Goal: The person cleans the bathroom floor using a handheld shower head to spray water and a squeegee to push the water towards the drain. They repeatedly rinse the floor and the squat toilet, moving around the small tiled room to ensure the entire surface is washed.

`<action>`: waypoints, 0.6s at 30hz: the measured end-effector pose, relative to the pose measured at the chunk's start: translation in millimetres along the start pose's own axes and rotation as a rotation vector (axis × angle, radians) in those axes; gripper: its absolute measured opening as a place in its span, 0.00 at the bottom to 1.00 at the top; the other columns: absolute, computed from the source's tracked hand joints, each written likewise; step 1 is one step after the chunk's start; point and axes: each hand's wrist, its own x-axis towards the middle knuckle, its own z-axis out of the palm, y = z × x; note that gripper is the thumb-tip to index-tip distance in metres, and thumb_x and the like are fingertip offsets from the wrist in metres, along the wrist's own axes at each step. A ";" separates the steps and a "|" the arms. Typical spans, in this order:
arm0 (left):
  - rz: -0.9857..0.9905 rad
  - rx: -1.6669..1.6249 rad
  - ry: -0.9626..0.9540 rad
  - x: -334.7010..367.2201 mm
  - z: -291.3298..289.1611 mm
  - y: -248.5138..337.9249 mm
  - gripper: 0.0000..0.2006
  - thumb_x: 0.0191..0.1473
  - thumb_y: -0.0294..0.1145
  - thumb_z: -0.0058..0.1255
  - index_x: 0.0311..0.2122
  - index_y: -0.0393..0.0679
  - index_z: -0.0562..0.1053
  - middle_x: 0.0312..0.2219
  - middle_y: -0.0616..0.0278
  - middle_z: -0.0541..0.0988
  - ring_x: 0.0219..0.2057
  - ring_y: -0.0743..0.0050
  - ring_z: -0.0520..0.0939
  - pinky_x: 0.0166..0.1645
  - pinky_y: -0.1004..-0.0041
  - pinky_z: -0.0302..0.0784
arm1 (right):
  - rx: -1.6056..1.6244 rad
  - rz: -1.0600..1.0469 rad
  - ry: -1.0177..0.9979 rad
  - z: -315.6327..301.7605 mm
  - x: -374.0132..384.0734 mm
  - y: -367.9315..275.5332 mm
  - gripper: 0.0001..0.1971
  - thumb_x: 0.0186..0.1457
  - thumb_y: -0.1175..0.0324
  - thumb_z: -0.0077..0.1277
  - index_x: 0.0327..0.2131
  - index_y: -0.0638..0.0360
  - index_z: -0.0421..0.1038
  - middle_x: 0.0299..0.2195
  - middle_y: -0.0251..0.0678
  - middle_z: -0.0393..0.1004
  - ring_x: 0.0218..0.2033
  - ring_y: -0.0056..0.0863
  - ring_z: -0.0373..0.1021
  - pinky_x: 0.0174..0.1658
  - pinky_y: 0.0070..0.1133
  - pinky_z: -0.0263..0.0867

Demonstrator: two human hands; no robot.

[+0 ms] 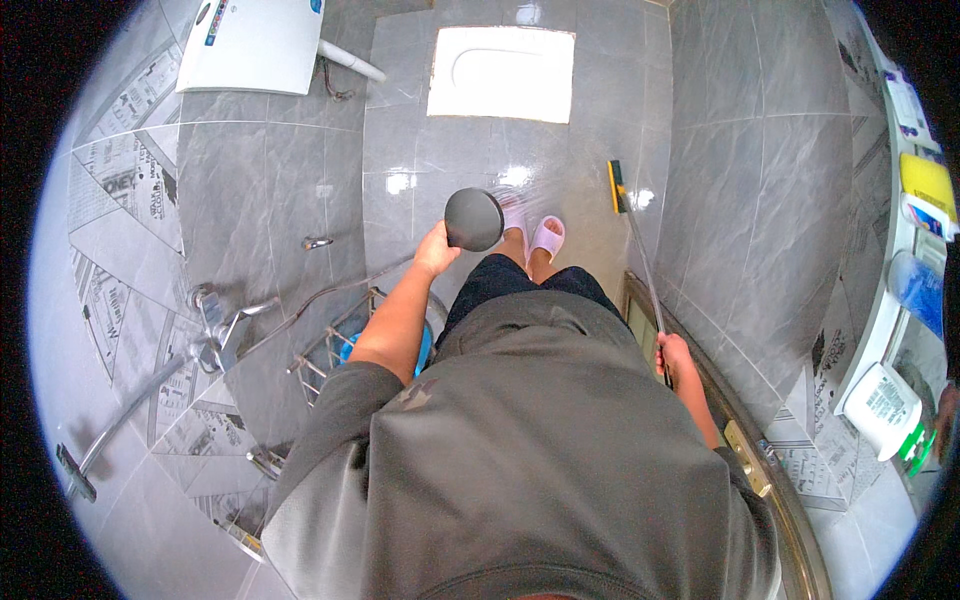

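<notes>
My left hand (436, 250) is closed around a shower head (474, 220), whose round dark grey face is turned up toward me. Fine streaks of water spray from its far side onto the wet tiled floor (440, 165). Down at my right, my right hand (677, 357) grips the handle of a long-handled floor brush (645, 262). The brush's black and yellow head (616, 187) stands on the floor near the right wall, ahead of my feet in pink slippers (548, 234).
A white squat toilet (510, 75) is set into the floor ahead. The left wall carries a shower mixer (212, 328) and a white tank (252, 45). A rack with a blue basin (424, 350) stands beside my left arm. Bottles (884, 408) line a right-hand shelf; a door frame (790, 535) is at my right.
</notes>
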 end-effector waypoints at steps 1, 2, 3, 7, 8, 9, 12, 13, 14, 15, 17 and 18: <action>0.024 0.003 -0.029 5.7 -3.6 2.7 0.22 0.34 0.26 0.51 0.40 0.40 0.64 0.36 0.50 0.72 0.40 0.55 0.72 0.44 0.66 0.67 | -0.020 0.007 0.037 -0.7 -2.3 3.5 0.14 0.54 0.60 0.37 0.24 0.62 0.57 0.11 0.38 0.59 0.08 0.29 0.57 0.10 0.29 0.54; 0.047 0.006 -0.058 9.8 -7.2 4.7 0.22 0.34 0.26 0.51 0.40 0.40 0.64 0.36 0.50 0.72 0.40 0.55 0.72 0.44 0.66 0.66 | -0.041 0.015 0.073 -1.2 -2.4 6.4 0.14 0.54 0.60 0.37 0.24 0.62 0.57 0.11 0.38 0.59 0.08 0.28 0.57 0.10 0.29 0.54; 0.047 -0.001 -0.069 12.5 -11.0 5.7 0.22 0.34 0.26 0.51 0.40 0.40 0.64 0.36 0.50 0.72 0.40 0.55 0.72 0.44 0.66 0.67 | -0.063 0.023 0.108 -1.9 -0.9 8.9 0.14 0.54 0.60 0.37 0.24 0.62 0.57 0.11 0.38 0.59 0.08 0.28 0.57 0.10 0.29 0.54; 0.137 -0.054 -0.086 26.6 -18.5 12.0 0.22 0.35 0.27 0.51 0.41 0.41 0.64 0.35 0.50 0.72 0.39 0.54 0.72 0.43 0.66 0.67 | -0.220 0.140 0.195 -16.2 38.7 31.2 0.16 0.54 0.61 0.36 0.25 0.66 0.65 0.16 0.49 0.66 0.13 0.36 0.64 0.14 0.32 0.58; 0.173 -0.066 -0.082 29.2 -20.0 9.9 0.22 0.35 0.27 0.51 0.41 0.41 0.64 0.35 0.50 0.72 0.39 0.54 0.72 0.43 0.66 0.67 | -0.292 0.229 0.225 -13.6 43.1 29.4 0.15 0.54 0.62 0.36 0.26 0.66 0.64 0.16 0.47 0.65 0.13 0.35 0.63 0.14 0.32 0.57; 0.179 -0.044 -0.088 32.3 -20.5 8.5 0.22 0.35 0.26 0.51 0.41 0.41 0.63 0.35 0.50 0.72 0.39 0.53 0.72 0.43 0.66 0.67 | -0.365 0.318 0.256 -12.1 47.8 26.0 0.14 0.53 0.63 0.36 0.27 0.67 0.64 0.15 0.45 0.64 0.12 0.35 0.61 0.15 0.32 0.57; 0.197 -0.002 -0.096 42.7 -25.9 2.1 0.22 0.34 0.26 0.51 0.41 0.40 0.63 0.35 0.49 0.72 0.39 0.53 0.72 0.43 0.65 0.67 | -0.618 0.273 0.244 4.6 49.9 3.9 0.12 0.50 0.68 0.38 0.22 0.68 0.64 0.14 0.44 0.64 0.12 0.35 0.61 0.17 0.32 0.57; 0.201 -0.005 -0.091 46.2 -26.0 -3.8 0.22 0.34 0.26 0.51 0.41 0.40 0.63 0.35 0.48 0.72 0.39 0.52 0.72 0.43 0.65 0.67 | -0.709 0.203 0.219 15.4 44.9 -9.9 0.11 0.48 0.70 0.39 0.20 0.68 0.65 0.13 0.44 0.64 0.13 0.36 0.62 0.18 0.32 0.57; 0.204 -0.013 -0.088 47.5 -25.4 -9.5 0.22 0.34 0.26 0.51 0.40 0.40 0.63 0.35 0.48 0.72 0.39 0.52 0.72 0.42 0.65 0.67 | -0.803 0.134 0.196 19.9 39.5 -22.8 0.11 0.47 0.72 0.39 0.17 0.69 0.66 0.12 0.45 0.64 0.13 0.36 0.63 0.19 0.32 0.57; 0.177 -0.047 -0.070 47.6 -25.7 -16.1 0.22 0.34 0.26 0.51 0.40 0.40 0.63 0.34 0.48 0.72 0.39 0.52 0.72 0.42 0.64 0.67 | -0.895 0.171 0.119 20.3 36.5 -35.6 0.11 0.46 0.71 0.39 0.18 0.69 0.68 0.14 0.45 0.67 0.15 0.36 0.65 0.20 0.32 0.59; 0.142 -0.116 -0.039 53.4 -31.8 -25.8 0.22 0.34 0.26 0.51 0.40 0.40 0.64 0.34 0.48 0.72 0.38 0.51 0.72 0.42 0.63 0.67 | -1.059 0.250 -0.024 17.0 30.5 -55.4 0.12 0.46 0.69 0.39 0.22 0.68 0.70 0.19 0.45 0.72 0.18 0.35 0.69 0.23 0.30 0.63; 0.128 -0.109 -0.019 55.6 -36.4 -32.2 0.22 0.34 0.26 0.52 0.40 0.40 0.64 0.34 0.48 0.72 0.38 0.51 0.72 0.42 0.63 0.67 | -1.104 0.249 -0.098 9.3 34.9 -57.4 0.14 0.47 0.68 0.38 0.20 0.68 0.71 0.18 0.45 0.72 0.17 0.35 0.69 0.23 0.30 0.63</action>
